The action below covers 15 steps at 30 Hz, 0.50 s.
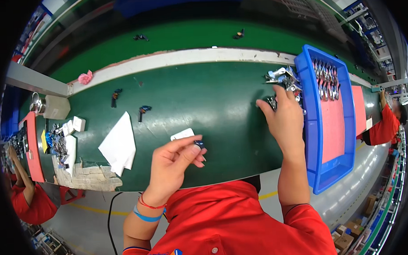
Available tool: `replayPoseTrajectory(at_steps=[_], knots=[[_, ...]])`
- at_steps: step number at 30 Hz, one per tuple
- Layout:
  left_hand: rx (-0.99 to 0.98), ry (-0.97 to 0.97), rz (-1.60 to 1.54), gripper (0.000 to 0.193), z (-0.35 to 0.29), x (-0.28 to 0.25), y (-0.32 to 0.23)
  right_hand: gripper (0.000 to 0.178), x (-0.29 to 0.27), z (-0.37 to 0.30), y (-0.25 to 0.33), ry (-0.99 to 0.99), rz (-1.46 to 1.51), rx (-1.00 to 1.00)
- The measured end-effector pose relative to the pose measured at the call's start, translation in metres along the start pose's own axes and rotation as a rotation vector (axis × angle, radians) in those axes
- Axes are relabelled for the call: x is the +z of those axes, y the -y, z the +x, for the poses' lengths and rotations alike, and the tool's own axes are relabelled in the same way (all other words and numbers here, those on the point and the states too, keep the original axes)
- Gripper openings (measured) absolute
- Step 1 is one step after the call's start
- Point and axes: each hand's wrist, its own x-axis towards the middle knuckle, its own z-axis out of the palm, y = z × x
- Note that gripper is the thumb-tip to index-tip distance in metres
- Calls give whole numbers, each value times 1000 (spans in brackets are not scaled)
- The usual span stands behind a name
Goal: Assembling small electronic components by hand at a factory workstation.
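Note:
My left hand (171, 162) is closed in a pinch above the near middle of the green bench. Between its thumb and index finger sits a small dark blue part (198, 144), mostly covered by the fingertips. Farther right, my right hand (285, 120) reaches over a pile of shiny metal and dark parts (283, 74), thumb and fingers apart. Some pieces lie right beside its fingertips; nothing shows held in it. Under and behind my left fingers rests a white rounded piece (182, 134). Two dark parts with orange bits, one nearer (143, 112) and one farther (116, 97), lie left on the bench.
A blue tray (312, 123) with pink lining and rows of metal parts (326, 78) stands at right. Left are a folded white cloth (119, 146), a metal-topped container (57, 107) and more parts (57, 144). Beyond a white ledge (188, 56) runs a green belt (187, 36).

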Motion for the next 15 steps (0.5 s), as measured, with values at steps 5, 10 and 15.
replayPoseTrajectory(at_steps=[5, 10, 15], knots=[[16, 19, -38, 24, -2, 0, 3, 38, 12, 9, 9, 96, 65, 26], [-46, -65, -221, 26, 1, -2, -2, 38, -7, 3, 40, 299, 886, 206], [-48, -101, -436, 29, 11, -7, -11, 35, -9, -11, 57, 321, 1218, 9]])
